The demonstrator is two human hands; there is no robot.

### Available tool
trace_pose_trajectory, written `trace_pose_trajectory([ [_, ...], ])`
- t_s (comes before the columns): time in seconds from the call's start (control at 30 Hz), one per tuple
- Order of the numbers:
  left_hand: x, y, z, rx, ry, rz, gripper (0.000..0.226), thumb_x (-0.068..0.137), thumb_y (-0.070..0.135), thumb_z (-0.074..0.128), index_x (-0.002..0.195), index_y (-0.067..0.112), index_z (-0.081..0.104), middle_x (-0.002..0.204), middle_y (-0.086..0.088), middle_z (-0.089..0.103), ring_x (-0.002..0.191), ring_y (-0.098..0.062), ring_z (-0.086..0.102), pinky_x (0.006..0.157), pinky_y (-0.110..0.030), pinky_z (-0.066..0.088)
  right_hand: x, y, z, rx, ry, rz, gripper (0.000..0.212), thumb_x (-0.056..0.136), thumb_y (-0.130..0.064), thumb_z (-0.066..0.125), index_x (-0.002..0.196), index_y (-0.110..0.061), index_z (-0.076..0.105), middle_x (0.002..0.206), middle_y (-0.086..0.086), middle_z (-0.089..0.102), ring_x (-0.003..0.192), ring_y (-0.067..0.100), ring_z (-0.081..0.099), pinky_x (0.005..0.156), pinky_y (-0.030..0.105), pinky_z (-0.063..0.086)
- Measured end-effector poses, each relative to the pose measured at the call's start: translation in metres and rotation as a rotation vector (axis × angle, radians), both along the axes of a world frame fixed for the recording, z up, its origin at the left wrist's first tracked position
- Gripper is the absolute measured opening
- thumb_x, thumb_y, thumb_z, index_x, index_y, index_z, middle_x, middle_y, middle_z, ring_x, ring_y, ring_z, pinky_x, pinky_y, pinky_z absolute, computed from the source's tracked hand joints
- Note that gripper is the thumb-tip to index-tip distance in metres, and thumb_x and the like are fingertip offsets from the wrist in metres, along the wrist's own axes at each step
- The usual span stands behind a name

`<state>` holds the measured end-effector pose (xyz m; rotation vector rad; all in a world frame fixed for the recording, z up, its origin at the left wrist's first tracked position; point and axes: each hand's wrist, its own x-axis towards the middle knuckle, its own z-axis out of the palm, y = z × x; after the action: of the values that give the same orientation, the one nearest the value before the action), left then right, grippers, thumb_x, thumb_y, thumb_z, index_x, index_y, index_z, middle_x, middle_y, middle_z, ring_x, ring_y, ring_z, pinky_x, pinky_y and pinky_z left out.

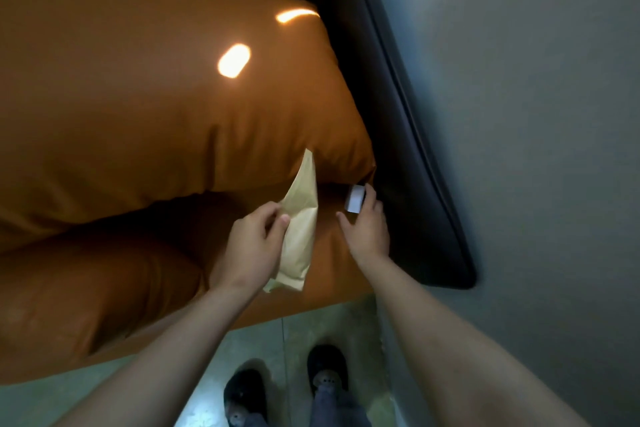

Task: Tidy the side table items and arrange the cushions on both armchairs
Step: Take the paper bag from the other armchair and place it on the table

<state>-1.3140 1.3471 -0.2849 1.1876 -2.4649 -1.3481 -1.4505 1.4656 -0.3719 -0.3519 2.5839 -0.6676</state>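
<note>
A large orange cushion (145,107) leans on the orange seat (104,288) of an armchair, filling the left and centre of the view. My left hand (252,246) is shut on a pale yellow paper packet (301,218), held upright over the seat's right part. My right hand (367,225) grips a small white box (355,198) at the cushion's lower right corner, close to the chair's dark arm (408,156).
The dark armrest runs diagonally along the chair's right side, with a grey wall (536,114) just beyond it. Greenish tiled floor (277,340) lies below the seat edge, where my two dark shoes (287,388) stand. Two bright light spots fall on the cushion.
</note>
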Motion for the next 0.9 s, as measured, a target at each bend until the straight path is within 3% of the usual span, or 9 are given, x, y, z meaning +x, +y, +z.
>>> trace_pose_trajectory([
  [0.23,0.004,0.001,-0.001,0.041,-0.002,0.023,0.018,0.095,0.032,0.053,0.108,0.031,0.065,0.094,0.018,0.068,0.088,0.003,0.062,0.077,-0.041,0.056,-0.019,-0.018,-0.013,0.088,0.035,0.050,0.048,0.092,-0.030,0.057,0.132,-0.016,0.035,0.115,0.013,0.058,0.102,0.031,0.061,0.078,0.043,0.053],
  [0.37,0.009,0.000,0.003,0.044,0.008,0.036,0.014,0.094,0.027,0.054,0.102,0.027,0.066,0.087,0.015,0.069,0.082,0.003,0.063,0.076,-0.042,0.055,-0.021,-0.015,-0.015,0.021,0.008,-0.008,0.039,0.094,-0.017,0.054,0.130,-0.018,0.040,0.109,0.013,0.063,0.095,0.032,0.063,0.069,0.035,0.048],
  [0.5,0.011,0.001,0.009,0.038,-0.003,0.024,0.012,0.095,0.028,0.053,0.098,0.029,0.065,0.083,0.014,0.069,0.077,0.001,0.063,0.072,-0.044,0.055,-0.009,-0.003,-0.001,-0.048,0.022,-0.032,0.041,0.091,-0.017,0.057,0.129,-0.017,0.044,0.115,0.016,0.063,0.102,0.035,0.062,0.080,0.042,0.051],
  [0.63,0.009,0.005,0.025,0.014,-0.016,0.025,0.013,0.095,0.029,0.051,0.090,0.028,0.063,0.075,0.012,0.066,0.069,0.000,0.061,0.064,-0.038,0.055,0.005,0.008,0.024,-0.107,-0.022,0.023,0.044,0.088,-0.020,0.059,0.129,-0.022,0.043,0.120,0.011,0.061,0.106,0.033,0.059,0.087,0.045,0.051],
  [0.77,0.016,0.005,0.060,-0.055,-0.015,0.010,0.019,0.094,0.021,0.053,0.076,0.018,0.058,0.058,0.006,0.055,0.054,-0.007,0.052,0.049,-0.018,0.035,0.018,0.012,0.063,-0.158,-0.037,0.101,0.044,0.085,-0.021,0.061,0.125,-0.024,0.045,0.118,0.009,0.063,0.104,0.032,0.060,0.084,0.046,0.052],
  [0.9,0.037,-0.005,0.097,-0.122,-0.089,0.017,0.018,0.096,0.020,0.051,0.079,0.017,0.056,0.056,0.007,0.052,0.050,-0.007,0.050,0.047,-0.017,0.030,0.025,0.009,0.114,-0.149,0.041,0.222,0.044,0.084,-0.025,0.062,0.124,-0.024,0.043,0.118,0.009,0.062,0.103,0.032,0.060,0.080,0.042,0.054],
])
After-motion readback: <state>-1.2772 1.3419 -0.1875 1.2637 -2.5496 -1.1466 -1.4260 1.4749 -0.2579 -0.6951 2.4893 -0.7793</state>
